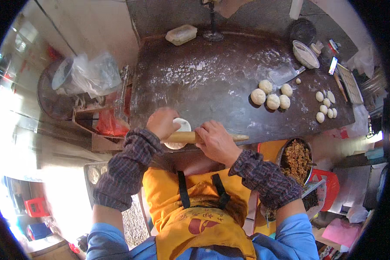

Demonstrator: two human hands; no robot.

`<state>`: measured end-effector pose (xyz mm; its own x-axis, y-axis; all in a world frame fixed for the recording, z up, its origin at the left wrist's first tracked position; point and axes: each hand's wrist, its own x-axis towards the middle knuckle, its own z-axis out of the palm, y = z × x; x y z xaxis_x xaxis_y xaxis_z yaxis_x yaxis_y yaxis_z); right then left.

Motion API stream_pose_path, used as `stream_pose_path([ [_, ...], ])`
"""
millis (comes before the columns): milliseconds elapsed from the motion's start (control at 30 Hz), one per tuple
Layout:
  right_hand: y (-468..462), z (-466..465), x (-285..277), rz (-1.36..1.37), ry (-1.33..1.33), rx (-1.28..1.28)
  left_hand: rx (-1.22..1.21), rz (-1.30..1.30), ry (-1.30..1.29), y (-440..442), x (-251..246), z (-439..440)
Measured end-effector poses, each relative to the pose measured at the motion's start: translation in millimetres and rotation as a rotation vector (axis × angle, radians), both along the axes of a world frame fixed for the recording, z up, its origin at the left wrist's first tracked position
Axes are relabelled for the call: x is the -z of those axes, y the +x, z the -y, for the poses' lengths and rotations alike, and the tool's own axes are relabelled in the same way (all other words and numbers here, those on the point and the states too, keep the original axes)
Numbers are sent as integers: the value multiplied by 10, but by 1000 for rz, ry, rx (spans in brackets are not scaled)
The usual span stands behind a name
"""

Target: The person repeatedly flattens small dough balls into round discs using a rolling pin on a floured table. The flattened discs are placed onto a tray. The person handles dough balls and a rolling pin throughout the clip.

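A wooden rolling pin (185, 137) lies across a flattened round of dough (183, 124) at the table's near edge. My right hand (216, 139) is closed over the pin right of the dough, and the pin's tapered end sticks out beyond it. At the dough's left side is my left hand (164, 123), slightly blurred, its thumb on the dough just above the pin. Its fingertips are hidden. Parts of the dough show on both sides of the pin.
Several dough balls (273, 101) and smaller pieces (326, 102) sit to the right on the floury table (195, 100). Behind them are a cleaver (282, 74) and a bowl (305, 54). A bowl of chopped filling (295, 161) stands below the table's right front edge.
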<state>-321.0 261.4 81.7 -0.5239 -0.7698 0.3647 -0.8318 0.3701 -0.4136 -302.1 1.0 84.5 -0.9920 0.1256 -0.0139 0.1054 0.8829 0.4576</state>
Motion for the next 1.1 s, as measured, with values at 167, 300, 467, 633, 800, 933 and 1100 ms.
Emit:
stream_pose_path([
  [167, 121, -172, -324, 145, 158, 8, -115, 127, 347, -127, -52, 68],
  [300, 154, -245, -201, 133, 130, -18, -390, 131, 520, 145, 92, 76],
  [467, 239, -96, -35, 209, 111, -18, -353, -338, 55, 494, 153, 9],
  [633, -17, 264, -328, 9, 196, 248, -176, -206, -307, 18, 23, -143],
  [800, -496, 364, -190, -45, 272, 453, -327, -179, -225, -527, 72, -142],
  [933, -719, 318, 102, -12, 296, 429, -282, 59, -342, -540, 132, -116],
  [1100, -1007, 462, 17, 22, 226, 535, -451, -303, -273, -860, 0, -110],
])
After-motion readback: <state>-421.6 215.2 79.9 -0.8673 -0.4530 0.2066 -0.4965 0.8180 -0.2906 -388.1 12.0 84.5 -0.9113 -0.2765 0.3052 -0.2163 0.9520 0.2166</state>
